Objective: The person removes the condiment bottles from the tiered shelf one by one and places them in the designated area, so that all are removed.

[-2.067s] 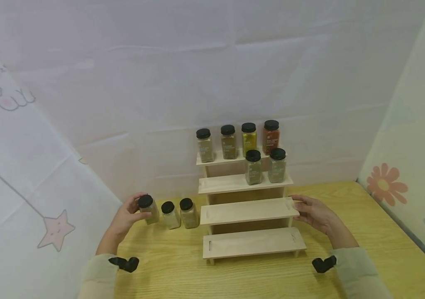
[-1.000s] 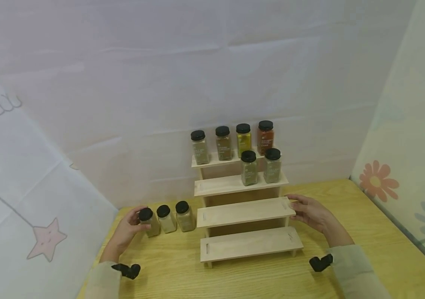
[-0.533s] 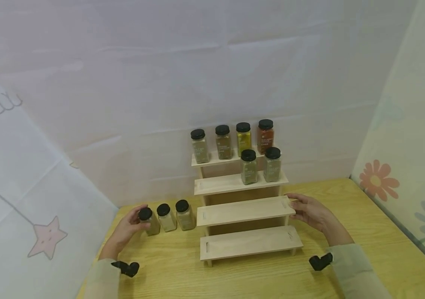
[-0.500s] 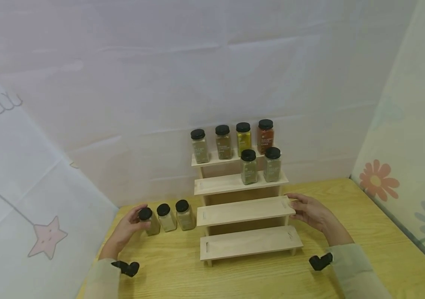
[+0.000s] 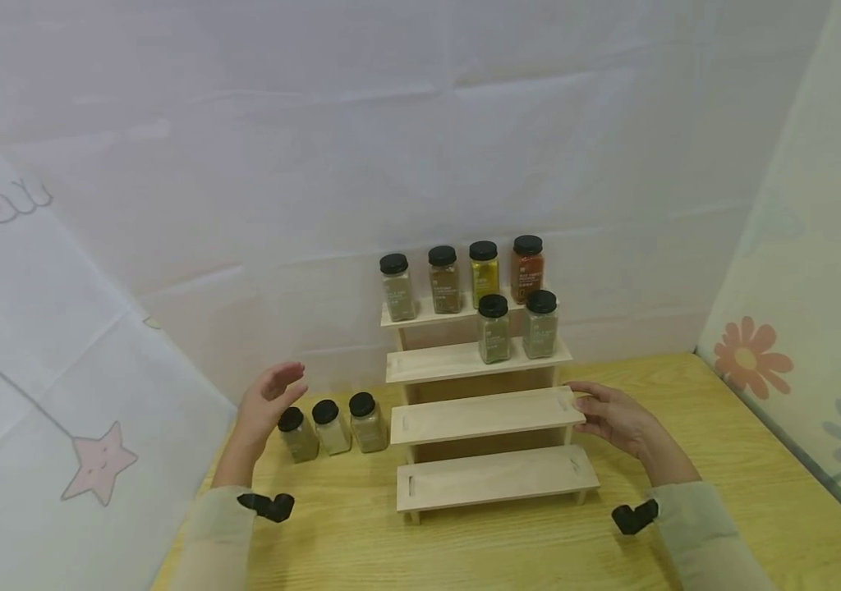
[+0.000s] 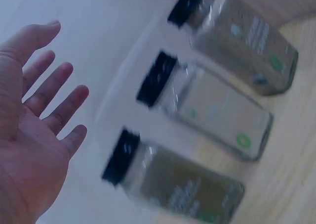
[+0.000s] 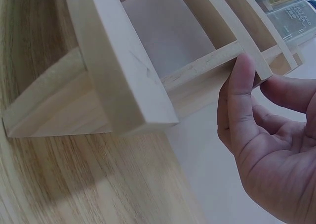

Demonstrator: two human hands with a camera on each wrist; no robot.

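Three jars upright on table, just left of wooden rack; six more jars upright on its top two shelves; left hand holds nothing, fingers extended, near leftmost jar but apart from it; careless sweep could knock it into close neighbours, tipping row; right hand pinches end of third shelf; uneven pull could tilt or drag rack, toppling tall jars off narrow boards; smooth jar sides probably slippery, so loose grasp could slip.
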